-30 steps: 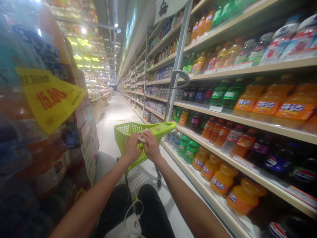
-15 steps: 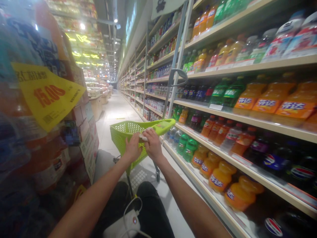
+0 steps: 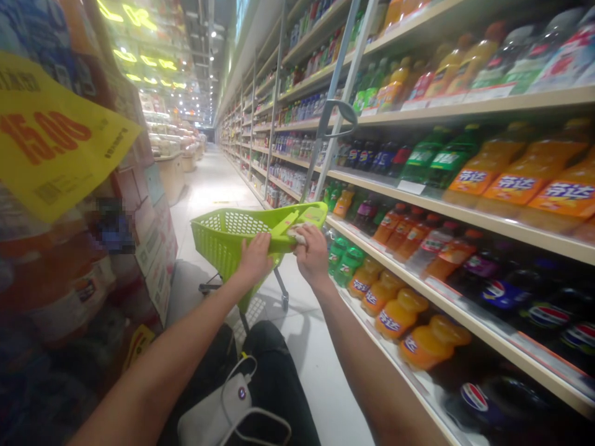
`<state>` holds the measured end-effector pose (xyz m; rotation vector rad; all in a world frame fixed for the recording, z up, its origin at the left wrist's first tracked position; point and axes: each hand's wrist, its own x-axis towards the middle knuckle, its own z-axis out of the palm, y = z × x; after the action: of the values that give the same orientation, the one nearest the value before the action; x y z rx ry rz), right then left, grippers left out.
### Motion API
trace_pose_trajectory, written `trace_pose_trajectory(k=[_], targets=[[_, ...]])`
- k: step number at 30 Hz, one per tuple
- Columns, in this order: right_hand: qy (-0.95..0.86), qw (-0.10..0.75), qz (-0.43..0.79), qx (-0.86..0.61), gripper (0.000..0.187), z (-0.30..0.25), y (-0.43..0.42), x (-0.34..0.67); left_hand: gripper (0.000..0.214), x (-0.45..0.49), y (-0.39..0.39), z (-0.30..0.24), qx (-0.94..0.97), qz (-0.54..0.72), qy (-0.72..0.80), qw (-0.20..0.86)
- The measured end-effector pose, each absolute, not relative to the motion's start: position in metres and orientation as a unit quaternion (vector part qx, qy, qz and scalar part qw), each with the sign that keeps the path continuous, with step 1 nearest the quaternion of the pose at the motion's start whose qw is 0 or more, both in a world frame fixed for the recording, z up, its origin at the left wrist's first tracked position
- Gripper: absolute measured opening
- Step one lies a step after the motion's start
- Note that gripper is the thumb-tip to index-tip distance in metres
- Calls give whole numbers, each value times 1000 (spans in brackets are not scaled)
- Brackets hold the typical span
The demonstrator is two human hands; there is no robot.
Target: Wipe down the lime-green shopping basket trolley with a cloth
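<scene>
Holds with the left hand [image 3: 255, 257] the near handle [image 3: 281, 243] of a green cart [image 3: 216, 244], fingers bent over its upper side and close together. Holds with the right hand [image 3: 312, 254], somewhat farther to the right, a crumpled white piece [image 3: 298, 234], pinched by curled fingers and placed at the handle (cannot say with certainty, paper or cloth). Cannot tell the firmness of this grip, nor the exact place of the right thumb. Has both hands near each other, with a bare part of the handle between.

Has the cart straight ahead, on the pale floor [image 3: 307, 347], standing at a slant in the aisle, between stacked goods [image 3: 155, 272] to the left and long shelves [image 3: 469, 215] to the right. Can see many small holes in the wall of its basket. Has below, on the dark trousers [image 3: 274, 371], a white device [image 3: 214, 406] with a cable plugged in.

Faces at the right, on the low shelf, green bottles [image 3: 351, 265], then orange bottles [image 3: 434, 342], then a dark bottle [image 3: 506, 396] lying nearest. Can see beyond the cart a slanted grey pole [image 3: 341, 56] with a loop, and at the left a yellow price sheet [image 3: 46, 130], reading 15.00 in red
</scene>
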<state>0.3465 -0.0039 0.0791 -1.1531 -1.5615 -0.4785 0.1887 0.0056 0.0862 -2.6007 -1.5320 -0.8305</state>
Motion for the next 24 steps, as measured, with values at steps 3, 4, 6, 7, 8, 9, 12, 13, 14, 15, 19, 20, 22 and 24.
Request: trace_pose_trajectory(k=[3,4,6,7,8,9,12,13,14,15,19,20,22,24], targets=[[-651,528,-218,-500,33,81,-3,348,56,196,7,86,-844,-267,-465,10],[-654,521,-223,-502,33,82,-3,350,55,196,9,85,-849,-267,-455,12],[-661,507,-227,-504,33,83,-4,356,56,194,17,80,-849,-269,-455,9],[-663,502,-228,-506,33,84,-5,359,57,193,21,76,-842,-269,-468,3],[-665,496,-228,-510,34,85,-6,362,58,191,26,72,-833,-268,-484,-3],[-666,490,-227,-514,34,85,-6,365,60,190,30,68,-824,-266,-499,-9],[-677,460,-227,-528,36,85,-4,362,65,192,38,58,-816,-264,-514,-16],[-686,445,-228,-529,37,84,-2,358,65,194,38,56,-817,-266,-512,-17],[-697,427,-229,-528,37,83,1,352,64,196,38,55,-817,-269,-510,-18],[-710,408,-231,-526,37,82,4,346,63,197,38,55,-818,-272,-507,-20],[-749,335,-235,-521,36,78,14,332,57,195,41,54,-834,-279,-476,-10],[-752,325,-238,-522,35,78,15,333,57,192,44,52,-833,-279,-477,-8],[-739,320,-251,-537,36,79,17,340,58,185,52,47,-827,-275,-490,-10],[-716,324,-266,-558,37,78,17,349,60,180,59,41,-825,-268,-497,-13]])
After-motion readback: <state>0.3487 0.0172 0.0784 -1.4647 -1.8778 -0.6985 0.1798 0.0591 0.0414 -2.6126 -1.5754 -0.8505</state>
